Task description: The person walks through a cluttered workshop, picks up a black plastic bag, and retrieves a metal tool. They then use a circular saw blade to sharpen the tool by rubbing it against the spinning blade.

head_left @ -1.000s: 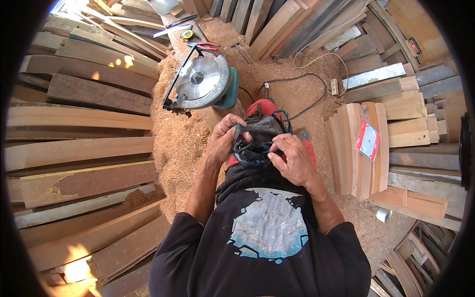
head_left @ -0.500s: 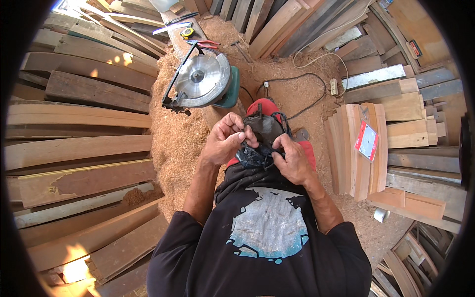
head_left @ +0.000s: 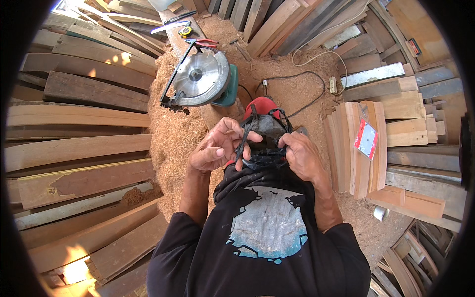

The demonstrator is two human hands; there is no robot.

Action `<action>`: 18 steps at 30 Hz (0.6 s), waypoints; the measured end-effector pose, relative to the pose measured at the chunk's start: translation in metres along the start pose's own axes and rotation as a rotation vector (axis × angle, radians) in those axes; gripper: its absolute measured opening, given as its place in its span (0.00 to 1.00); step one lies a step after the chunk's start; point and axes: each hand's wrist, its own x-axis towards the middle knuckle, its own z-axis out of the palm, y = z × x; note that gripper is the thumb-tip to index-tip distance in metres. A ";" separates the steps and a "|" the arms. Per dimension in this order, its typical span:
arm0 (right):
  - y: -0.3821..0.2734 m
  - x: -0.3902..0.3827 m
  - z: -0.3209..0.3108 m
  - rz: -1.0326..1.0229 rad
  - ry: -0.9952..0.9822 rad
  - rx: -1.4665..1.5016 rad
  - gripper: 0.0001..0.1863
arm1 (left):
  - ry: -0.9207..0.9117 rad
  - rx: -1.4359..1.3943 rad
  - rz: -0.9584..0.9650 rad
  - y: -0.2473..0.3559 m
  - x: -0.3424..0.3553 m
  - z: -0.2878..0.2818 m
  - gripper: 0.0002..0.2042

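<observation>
A dark grey and black, soft-looking thing with thin black straps is held over my lap; its exact kind I cannot make out. At its left side is my left hand, thumb held away, with a black strap looped across its fingers. My right hand pinches the right edge or strap between thumb and bent fingers. Crumpled black material hangs below, between both hands. Behind it shows a red piece of cloth. A circular saw with a green body rests just beyond my left hand, its round blade facing up.
Sawdust covers the floor. Red-handled pliers, a tape measure and a hammer lie beyond the saw. A dark cable loops near a socket block. Stacked boards line both sides; a red-and-white packet tops the right stack.
My left hand has moved slightly left and its fingers have spread, with the strap stretched over them. My right hand has shifted a little up and right. The dark thing is opened wider.
</observation>
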 end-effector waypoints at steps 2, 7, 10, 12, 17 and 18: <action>0.001 -0.003 0.000 -0.027 -0.003 -0.068 0.09 | 0.005 -0.004 0.009 0.000 0.000 0.002 0.29; 0.003 -0.010 -0.004 0.034 0.027 -0.212 0.12 | -0.013 -0.023 0.050 0.002 0.004 0.003 0.30; 0.007 -0.014 -0.010 0.094 0.004 -0.251 0.13 | -0.019 -0.019 0.068 0.007 0.005 0.002 0.30; 0.004 -0.015 -0.019 0.122 -0.060 -0.246 0.14 | -0.031 -0.015 0.069 0.008 0.006 0.002 0.30; -0.030 -0.009 -0.032 -0.077 0.198 0.065 0.12 | -0.019 -0.008 0.036 0.008 0.008 0.009 0.31; -0.039 -0.005 -0.029 -0.098 0.267 0.162 0.11 | -0.025 -0.001 0.031 0.007 0.008 0.008 0.31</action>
